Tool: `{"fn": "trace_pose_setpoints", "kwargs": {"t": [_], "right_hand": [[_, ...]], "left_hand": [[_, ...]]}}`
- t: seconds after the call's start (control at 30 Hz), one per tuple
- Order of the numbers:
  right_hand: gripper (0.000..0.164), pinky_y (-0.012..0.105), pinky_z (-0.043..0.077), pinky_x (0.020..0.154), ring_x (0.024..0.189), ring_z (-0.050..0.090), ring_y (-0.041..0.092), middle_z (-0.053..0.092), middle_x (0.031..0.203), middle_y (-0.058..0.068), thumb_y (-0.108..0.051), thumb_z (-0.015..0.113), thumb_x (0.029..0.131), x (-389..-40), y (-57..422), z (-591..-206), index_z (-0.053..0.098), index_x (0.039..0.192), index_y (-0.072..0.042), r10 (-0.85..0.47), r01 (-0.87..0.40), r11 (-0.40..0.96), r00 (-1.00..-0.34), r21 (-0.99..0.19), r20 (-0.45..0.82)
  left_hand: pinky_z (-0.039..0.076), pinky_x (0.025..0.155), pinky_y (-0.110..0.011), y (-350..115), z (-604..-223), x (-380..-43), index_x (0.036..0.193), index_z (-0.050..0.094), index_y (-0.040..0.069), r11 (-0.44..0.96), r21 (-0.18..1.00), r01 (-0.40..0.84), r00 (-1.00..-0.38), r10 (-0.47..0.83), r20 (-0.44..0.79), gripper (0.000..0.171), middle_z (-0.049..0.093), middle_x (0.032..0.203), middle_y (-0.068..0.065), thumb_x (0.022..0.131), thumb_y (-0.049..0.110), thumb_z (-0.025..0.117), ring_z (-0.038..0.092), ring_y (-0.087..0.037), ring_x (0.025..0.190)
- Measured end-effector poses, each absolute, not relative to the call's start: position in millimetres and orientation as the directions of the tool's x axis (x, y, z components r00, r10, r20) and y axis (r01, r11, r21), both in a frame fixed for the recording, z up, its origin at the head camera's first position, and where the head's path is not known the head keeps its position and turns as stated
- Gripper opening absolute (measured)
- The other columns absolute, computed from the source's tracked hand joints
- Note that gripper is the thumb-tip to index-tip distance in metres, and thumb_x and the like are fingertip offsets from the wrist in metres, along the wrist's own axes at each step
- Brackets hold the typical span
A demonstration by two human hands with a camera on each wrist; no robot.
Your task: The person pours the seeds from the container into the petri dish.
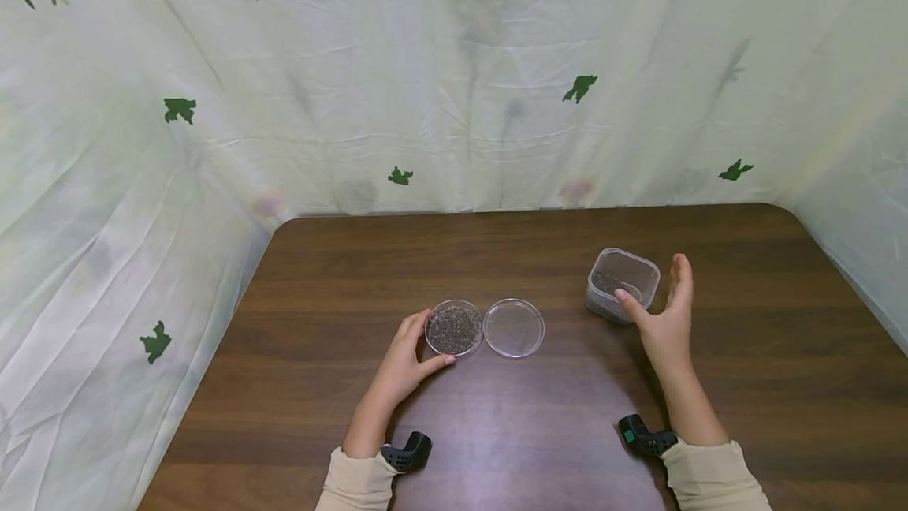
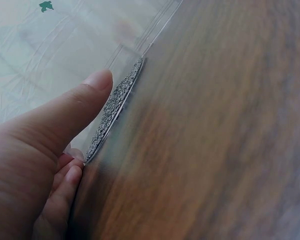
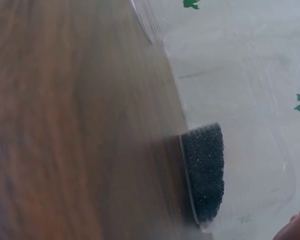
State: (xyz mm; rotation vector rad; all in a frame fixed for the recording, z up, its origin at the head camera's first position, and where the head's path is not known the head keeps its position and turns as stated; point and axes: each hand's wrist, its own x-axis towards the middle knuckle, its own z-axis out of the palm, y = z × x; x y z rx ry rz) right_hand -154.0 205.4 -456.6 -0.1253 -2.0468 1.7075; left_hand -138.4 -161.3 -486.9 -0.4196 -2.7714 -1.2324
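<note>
My left hand (image 1: 399,367) rests on the table and holds a round clear petri dish (image 1: 455,352) between its thumb and fingers, at the left side. Dark grey granules (image 2: 114,107) cover the dish's bottom. Close beside it on the right lies a clear, round dish lid (image 1: 514,328). Farther right stands a clear plastic container (image 1: 608,308), uncovered, with dark granules (image 3: 205,172) heaped toward one side. My right hand (image 1: 669,335) is at this container's right, thumb and fingers spread wide. Its thumb overlaps the container's near rim in the head view.
Everything stands on a brown wooden table (image 1: 340,274) with rounded far corners. White curtains (image 1: 426,85) with green leaf prints surround it at the back and sides. Each wrist carries a black camera (image 1: 407,452) near a cream sleeve (image 1: 360,481).
</note>
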Motion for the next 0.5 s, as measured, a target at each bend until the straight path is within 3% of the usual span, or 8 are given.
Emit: {"fn": "trace_pose_setpoints", "kwargs": {"t": [0.3, 0.5], "right_hand": [[0.096, 0.021, 0.010, 0.105, 0.133, 0.011, 0.013, 0.014, 0.146, 0.008, 0.001, 0.073, 0.070, -144.1, 191.2, -431.9, 0.012, 0.143, -0.009, 0.330, -0.290, 0.239, -0.873, -0.927, 0.359], [0.093, 0.031, 0.012, 0.107, 0.133, 0.011, 0.016, 0.012, 0.145, 0.013, 0.007, 0.070, 0.070, -131.7, 176.3, -408.4, 0.012, 0.142, -0.003, 0.274, -0.342, 0.239, -0.874, -0.909, 0.401]], "left_hand": [[0.030, 0.098, -0.045, -162.0, -488.2, -138.9, 0.132, 0.038, -0.002, 0.640, 0.712, 0.288, -0.957, 0.218, 0.190, 0.082, 0.041, 0.128, -0.020, 0.068, 0.028, 0.078, 0.038, -0.032, 0.119], [0.030, 0.098, -0.045, -161.7, -488.3, -139.8, 0.132, 0.038, -0.003, 0.639, 0.712, 0.293, -0.956, 0.219, 0.196, 0.081, 0.041, 0.127, -0.020, 0.068, 0.029, 0.078, 0.039, -0.032, 0.118]]}}
